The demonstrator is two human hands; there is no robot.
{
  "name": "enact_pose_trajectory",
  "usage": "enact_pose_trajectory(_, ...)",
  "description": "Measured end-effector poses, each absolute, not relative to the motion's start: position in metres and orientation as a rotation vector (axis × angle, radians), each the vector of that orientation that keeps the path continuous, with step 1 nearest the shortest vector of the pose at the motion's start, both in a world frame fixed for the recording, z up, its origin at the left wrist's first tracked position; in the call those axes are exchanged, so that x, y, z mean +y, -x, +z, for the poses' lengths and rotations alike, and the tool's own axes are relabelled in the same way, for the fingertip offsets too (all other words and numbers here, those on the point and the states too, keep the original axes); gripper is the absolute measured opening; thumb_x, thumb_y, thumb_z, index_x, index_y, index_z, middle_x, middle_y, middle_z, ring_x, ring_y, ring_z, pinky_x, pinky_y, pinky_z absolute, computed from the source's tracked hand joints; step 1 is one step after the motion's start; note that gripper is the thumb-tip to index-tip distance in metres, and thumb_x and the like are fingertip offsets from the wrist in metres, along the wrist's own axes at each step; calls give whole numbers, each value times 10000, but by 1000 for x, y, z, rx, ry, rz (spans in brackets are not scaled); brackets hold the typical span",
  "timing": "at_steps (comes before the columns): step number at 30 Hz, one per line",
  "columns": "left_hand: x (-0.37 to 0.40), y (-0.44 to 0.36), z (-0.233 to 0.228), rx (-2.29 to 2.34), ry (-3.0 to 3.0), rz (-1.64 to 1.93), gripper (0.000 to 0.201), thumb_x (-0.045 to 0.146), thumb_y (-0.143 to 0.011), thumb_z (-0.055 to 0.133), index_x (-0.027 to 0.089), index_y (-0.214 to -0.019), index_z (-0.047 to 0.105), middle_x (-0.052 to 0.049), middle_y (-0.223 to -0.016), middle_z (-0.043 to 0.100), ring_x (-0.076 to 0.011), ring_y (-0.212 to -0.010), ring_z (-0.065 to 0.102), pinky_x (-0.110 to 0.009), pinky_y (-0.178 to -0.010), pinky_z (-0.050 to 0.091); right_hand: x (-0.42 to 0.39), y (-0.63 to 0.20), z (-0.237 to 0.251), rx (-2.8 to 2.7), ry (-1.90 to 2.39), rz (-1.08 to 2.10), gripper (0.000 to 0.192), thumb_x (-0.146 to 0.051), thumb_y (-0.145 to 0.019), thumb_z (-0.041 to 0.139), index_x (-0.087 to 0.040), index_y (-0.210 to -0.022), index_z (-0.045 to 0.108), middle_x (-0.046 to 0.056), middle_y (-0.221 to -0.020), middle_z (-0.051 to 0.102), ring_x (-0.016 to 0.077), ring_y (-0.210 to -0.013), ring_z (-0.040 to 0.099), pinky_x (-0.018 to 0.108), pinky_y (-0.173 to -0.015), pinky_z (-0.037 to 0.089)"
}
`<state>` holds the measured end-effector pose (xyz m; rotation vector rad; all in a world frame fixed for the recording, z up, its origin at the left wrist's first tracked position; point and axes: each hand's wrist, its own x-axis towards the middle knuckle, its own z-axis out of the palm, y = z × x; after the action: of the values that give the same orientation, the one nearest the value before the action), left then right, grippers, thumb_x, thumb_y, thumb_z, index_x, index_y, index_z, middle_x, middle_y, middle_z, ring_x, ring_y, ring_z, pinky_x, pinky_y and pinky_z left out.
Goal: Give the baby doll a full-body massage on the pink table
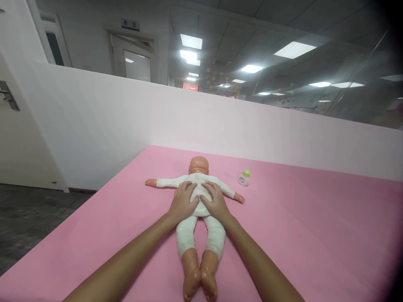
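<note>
A baby doll (199, 212) with a white cloth body lies face down on a pink-covered table (299, 235). Its head points away from me and its feet are toward me; both its arms are stretched out sideways. My left hand (183, 201) rests flat on the left side of the doll's back, fingers spread. On the right side of the back lies my right hand (216, 201), also with its fingers apart. The two thumbs come near each other at the middle of the back. Neither hand grips anything.
Right of the doll's head, a small clear bottle (243, 178) with a green cap stands on the table. A low white wall (252, 134) runs along the table's far edge. To the left are a door (22, 138) and a dark floor (28, 222).
</note>
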<state>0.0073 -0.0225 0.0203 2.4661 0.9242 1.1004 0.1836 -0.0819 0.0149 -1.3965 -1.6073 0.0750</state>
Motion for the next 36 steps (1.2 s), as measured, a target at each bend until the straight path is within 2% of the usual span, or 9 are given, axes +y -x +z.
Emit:
enact_pose_trajectory(6, -26, -6, 29, 917, -2454, 1085, 297, 277, -918, 577, 234, -1207, 633, -73, -1110, 581, -290, -1091, 541, -512, -991, 451, -84, -182, 17, -1588, 1444, 76, 346, -288, -871, 675, -275, -1216, 678, 70, -1131, 625, 296, -1147, 554, 509, -1063, 463)
enact_pose_trajectory(9, -26, -6, 27, 911, -2446, 1119, 326, 279, -913, 585, 249, -1235, 631, -75, -1149, 575, -292, -1124, 537, -514, -1010, 448, -84, -180, 16, -1558, 1444, 37, 324, -283, -863, 684, -283, -1187, 689, 72, -1108, 603, 301, -1132, 540, 515, -1050, 469)
enact_pose_trajectory(14, -20, -7, 19, 870, -2463, 1161, 410, 290, -932, 579, 238, -1338, 597, -107, -1354, 532, -314, -1304, 475, -533, -1114, 393, -82, -181, 13, -1549, 1447, 10, 360, -285, -850, 701, -281, -1210, 685, 83, -1221, 585, 315, -1232, 499, 528, -1117, 421)
enact_pose_trajectory(21, -19, -6, 20, 836, -2451, 1134, 398, 306, -934, 575, 238, -1324, 616, -90, -1194, 593, -290, -1159, 552, -513, -1058, 455, -84, -182, 14, -1546, 1476, 54, 342, -310, -867, 680, -298, -1209, 687, 74, -1152, 613, 313, -1161, 541, 530, -1059, 467)
enact_pose_trajectory(25, -19, -7, 18, 816, -2443, 1152, 430, 300, -939, 574, 224, -1362, 599, -114, -1342, 550, -303, -1290, 508, -511, -1123, 420, -84, -181, 14, -1529, 1484, 20, 348, -308, -865, 687, -285, -1213, 688, 83, -1159, 606, 313, -1176, 535, 536, -1076, 456)
enact_pose_trajectory(28, -19, -6, 18, 817, -2453, 1137, 447, 289, -943, 569, 215, -1383, 583, -127, -1419, 515, -312, -1345, 476, -527, -1146, 395, -83, -182, 14, -1533, 1466, 42, 396, -359, -857, 711, -288, -1246, 679, 93, -1252, 592, 326, -1255, 510, 544, -1117, 431)
enact_pose_trajectory(32, -22, -5, 24, 832, -2459, 1103, 370, 256, -933, 555, 246, -1297, 620, -97, -1292, 582, -298, -1253, 524, -525, -1091, 425, -84, -184, 15, -1542, 1467, 116, 477, -472, -820, 753, -291, -1255, 678, 87, -1244, 604, 325, -1247, 535, 536, -1106, 452)
enact_pose_trajectory(36, -26, -4, 29, 870, -2467, 1070, 312, 264, -921, 566, 263, -1225, 633, -71, -1216, 599, -296, -1193, 535, -521, -1035, 440, -86, -183, 19, -1529, 1474, 134, 382, -460, -818, 759, -280, -1151, 703, 75, -1127, 623, 316, -1169, 572, 540, -1064, 480)
